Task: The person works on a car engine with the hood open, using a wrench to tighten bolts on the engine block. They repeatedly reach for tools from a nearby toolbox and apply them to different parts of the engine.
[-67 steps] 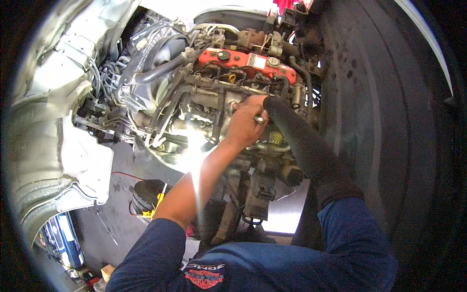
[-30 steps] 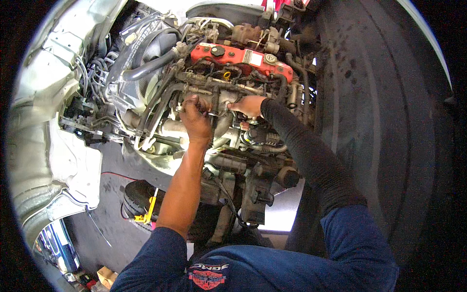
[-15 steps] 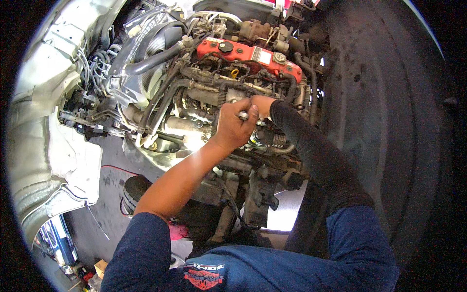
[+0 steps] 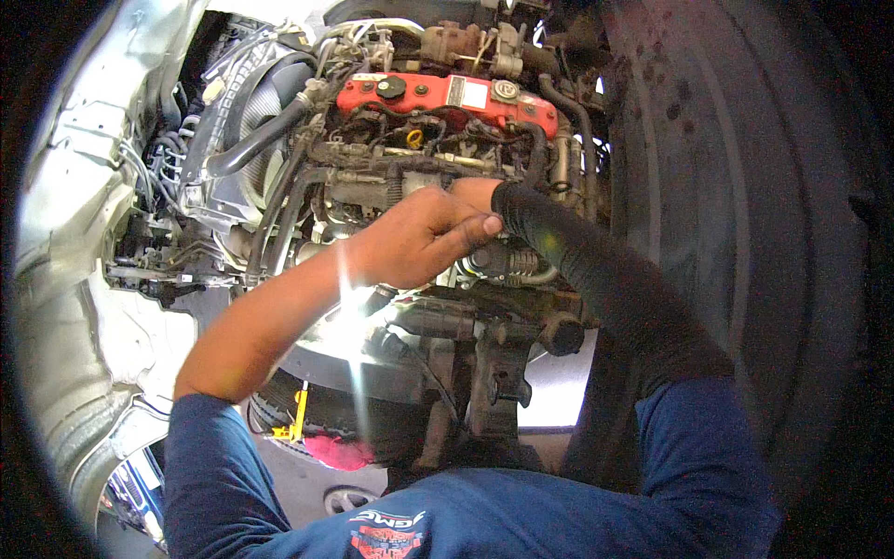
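My left hand (image 4: 424, 240) is closed over the near side of the engine, its back turned up and its thumb pointing right. What its fingers hold is hidden. Just beyond it, my right hand (image 4: 473, 193) reaches down among the engine parts, with only its wrist end showing below a black sleeve (image 4: 596, 265). Its fingers are out of sight behind my left hand. Behind both hands lies the engine's red cover (image 4: 433, 98), with a black cap (image 4: 390, 88) on top. A yellow ring handle (image 4: 414, 139) stands between the cover and my hands.
A black hose (image 4: 256, 144) and a fan shroud (image 4: 251, 102) sit to the left. Dark panelling (image 4: 717, 214) rises on the right. Below are a tyre (image 4: 326, 410), a pink cloth (image 4: 337, 453) and a yellow tool-like piece (image 4: 298, 415). Bright light glares beneath my left wrist.
My left hand has turned over, thumb now to the right. The round metal end seen in its grip is hidden. The view has shifted, bringing the yellow piece into sight.
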A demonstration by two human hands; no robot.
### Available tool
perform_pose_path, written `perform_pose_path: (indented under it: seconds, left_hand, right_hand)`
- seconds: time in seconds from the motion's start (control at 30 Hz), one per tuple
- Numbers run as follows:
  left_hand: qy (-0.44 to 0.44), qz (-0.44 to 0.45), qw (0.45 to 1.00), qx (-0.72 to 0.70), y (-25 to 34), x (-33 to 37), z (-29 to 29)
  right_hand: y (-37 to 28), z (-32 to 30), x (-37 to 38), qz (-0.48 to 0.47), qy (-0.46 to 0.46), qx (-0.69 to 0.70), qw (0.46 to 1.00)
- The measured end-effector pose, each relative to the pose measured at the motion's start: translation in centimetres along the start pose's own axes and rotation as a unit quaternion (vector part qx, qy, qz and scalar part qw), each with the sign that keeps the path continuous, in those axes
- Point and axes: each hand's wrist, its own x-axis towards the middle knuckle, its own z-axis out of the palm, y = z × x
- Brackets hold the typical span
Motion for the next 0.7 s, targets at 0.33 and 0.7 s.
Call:
perform_pose_path:
  seconds: [0.33,0.7]
  left_hand:
    - [-0.076,0.034,0.99,0.114,0.4,3.5,1.4]
    - [-0.013,0.103,0.987,0.123,0.0,4.2,3.4]
  right_hand:
    - [2.0,2.5,4.7,0.081,-0.011,-0.05,0.995]
    - [0.7,2.0,3.5,0.076,-0.008,-0.022,0.997]
